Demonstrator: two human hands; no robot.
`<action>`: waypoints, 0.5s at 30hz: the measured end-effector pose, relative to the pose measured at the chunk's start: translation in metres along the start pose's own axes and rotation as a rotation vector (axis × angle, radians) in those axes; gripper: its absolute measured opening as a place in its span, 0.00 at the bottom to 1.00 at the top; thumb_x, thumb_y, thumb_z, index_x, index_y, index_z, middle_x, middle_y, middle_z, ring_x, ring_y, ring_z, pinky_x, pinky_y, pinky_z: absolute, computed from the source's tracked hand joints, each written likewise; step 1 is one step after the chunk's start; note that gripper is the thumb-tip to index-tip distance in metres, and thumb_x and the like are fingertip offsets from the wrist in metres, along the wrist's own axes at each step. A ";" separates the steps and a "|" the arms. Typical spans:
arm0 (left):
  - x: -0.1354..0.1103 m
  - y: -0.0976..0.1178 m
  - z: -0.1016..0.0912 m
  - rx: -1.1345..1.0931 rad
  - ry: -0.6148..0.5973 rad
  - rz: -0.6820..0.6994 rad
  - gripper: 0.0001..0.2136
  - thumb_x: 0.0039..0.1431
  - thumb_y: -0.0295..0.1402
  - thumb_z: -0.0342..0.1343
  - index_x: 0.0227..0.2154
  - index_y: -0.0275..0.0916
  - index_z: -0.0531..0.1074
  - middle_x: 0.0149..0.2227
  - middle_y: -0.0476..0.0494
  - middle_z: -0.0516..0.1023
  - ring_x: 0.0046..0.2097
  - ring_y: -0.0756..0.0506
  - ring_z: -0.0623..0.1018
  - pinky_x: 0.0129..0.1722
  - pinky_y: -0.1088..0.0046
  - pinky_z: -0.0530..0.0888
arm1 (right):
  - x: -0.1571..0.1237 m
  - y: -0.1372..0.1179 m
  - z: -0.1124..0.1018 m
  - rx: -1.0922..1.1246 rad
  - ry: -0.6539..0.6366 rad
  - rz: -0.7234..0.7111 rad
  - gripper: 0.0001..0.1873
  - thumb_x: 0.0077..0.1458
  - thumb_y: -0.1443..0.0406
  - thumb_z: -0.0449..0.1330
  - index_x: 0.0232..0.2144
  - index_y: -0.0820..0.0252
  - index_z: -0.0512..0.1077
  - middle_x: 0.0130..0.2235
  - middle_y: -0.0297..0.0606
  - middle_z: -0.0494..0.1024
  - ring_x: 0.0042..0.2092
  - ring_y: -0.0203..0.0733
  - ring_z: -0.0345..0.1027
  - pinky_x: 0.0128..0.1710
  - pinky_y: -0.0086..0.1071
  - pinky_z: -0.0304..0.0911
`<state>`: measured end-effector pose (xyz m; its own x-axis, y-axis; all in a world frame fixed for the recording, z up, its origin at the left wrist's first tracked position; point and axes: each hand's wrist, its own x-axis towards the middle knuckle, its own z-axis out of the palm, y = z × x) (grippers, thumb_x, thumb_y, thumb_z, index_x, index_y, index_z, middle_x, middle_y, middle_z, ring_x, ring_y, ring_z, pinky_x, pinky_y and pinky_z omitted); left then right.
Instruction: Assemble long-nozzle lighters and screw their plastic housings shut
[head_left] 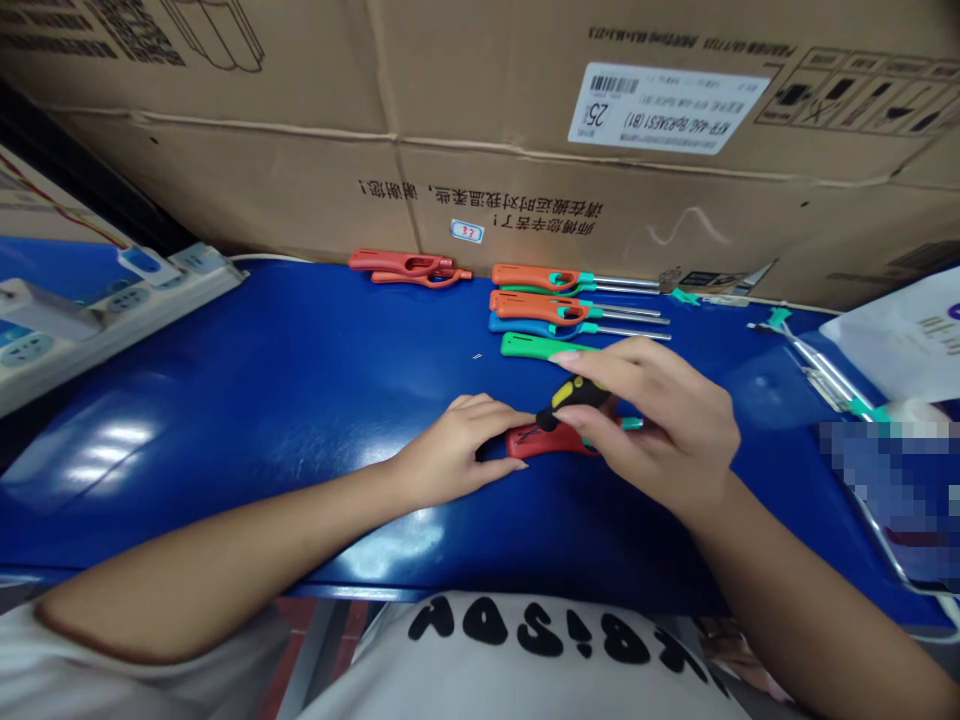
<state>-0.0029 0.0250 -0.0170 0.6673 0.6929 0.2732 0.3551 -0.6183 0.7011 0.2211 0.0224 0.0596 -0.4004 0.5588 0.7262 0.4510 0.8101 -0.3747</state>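
Observation:
My right hand [660,420] grips a small screwdriver [574,397] with a black and yellow handle, its tip pointing down-left onto a red gas lighter [551,440] lying on the blue table [300,400]. My left hand [461,450] rests on the table and pinches the left end of that red lighter, holding it still. Just behind my hands lies a green lighter [536,347], partly covered by my right fingers.
Several orange, blue and red long-nosed lighters [547,305] lie in a row by a cardboard box wall [525,130]. Red lighter shells [409,266] sit further left. Power strips [97,310] lie at the left edge; metal tubes [821,375] and a white bag [900,335] at right.

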 end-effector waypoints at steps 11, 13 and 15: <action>0.000 0.000 0.000 -0.006 0.009 0.003 0.15 0.62 0.36 0.63 0.51 0.40 0.73 0.48 0.42 0.80 0.50 0.41 0.77 0.51 0.61 0.69 | 0.000 -0.004 0.005 -0.007 -0.053 -0.074 0.26 0.60 0.64 0.65 0.60 0.48 0.68 0.42 0.38 0.81 0.39 0.41 0.75 0.36 0.33 0.73; 0.000 0.001 0.000 0.002 0.004 -0.008 0.15 0.62 0.36 0.63 0.50 0.40 0.73 0.48 0.41 0.80 0.49 0.41 0.77 0.51 0.61 0.69 | -0.001 -0.005 0.006 0.026 -0.101 -0.021 0.28 0.64 0.65 0.58 0.65 0.50 0.63 0.48 0.41 0.79 0.45 0.44 0.75 0.41 0.36 0.74; 0.000 0.000 0.000 0.011 0.004 -0.011 0.15 0.61 0.37 0.63 0.50 0.39 0.74 0.47 0.41 0.80 0.49 0.40 0.78 0.51 0.60 0.70 | -0.002 -0.006 0.007 0.147 -0.168 0.078 0.28 0.67 0.67 0.51 0.67 0.51 0.58 0.52 0.42 0.77 0.50 0.45 0.74 0.44 0.40 0.74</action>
<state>-0.0027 0.0247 -0.0169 0.6610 0.7009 0.2680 0.3696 -0.6149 0.6966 0.2140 0.0174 0.0565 -0.5019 0.6326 0.5899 0.3699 0.7735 -0.5147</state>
